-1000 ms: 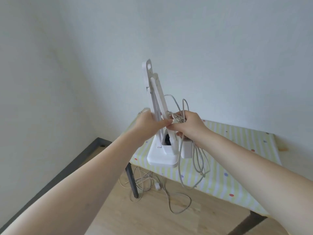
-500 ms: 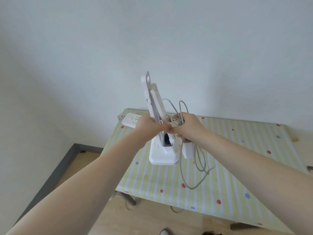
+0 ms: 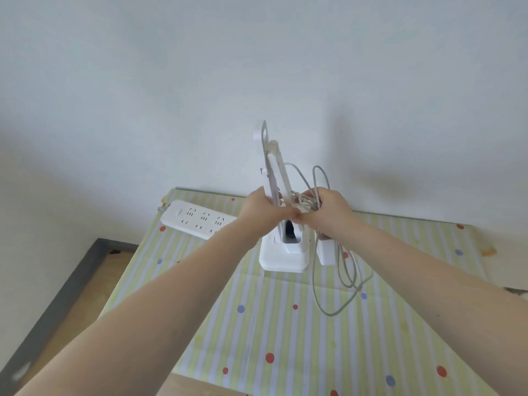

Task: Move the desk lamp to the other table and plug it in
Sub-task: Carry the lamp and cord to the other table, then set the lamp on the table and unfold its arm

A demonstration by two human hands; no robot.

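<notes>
I carry a folded white desk lamp (image 3: 274,167) above a table covered in a striped, dotted cloth (image 3: 285,332). My left hand (image 3: 258,210) grips the lamp's upright arm. My right hand (image 3: 328,212) holds the bundled grey cord (image 3: 337,281) against the lamp, with loops hanging down to the right. A white power adapter (image 3: 325,254) dangles beside the lamp's square base (image 3: 283,257). Whether the base touches the cloth, I cannot tell. A white power strip (image 3: 197,220) lies at the table's back left corner.
A plain white wall (image 3: 257,67) stands right behind the table. On the left, wood floor (image 3: 94,284) and a dark skirting board (image 3: 57,304) run along the side wall. The table's near edge (image 3: 205,380) shows at the bottom.
I have come closer to the table and now look down on it. The lamp, still in both hands, has moved over the tabletop, and the power strip has come fully into view.
</notes>
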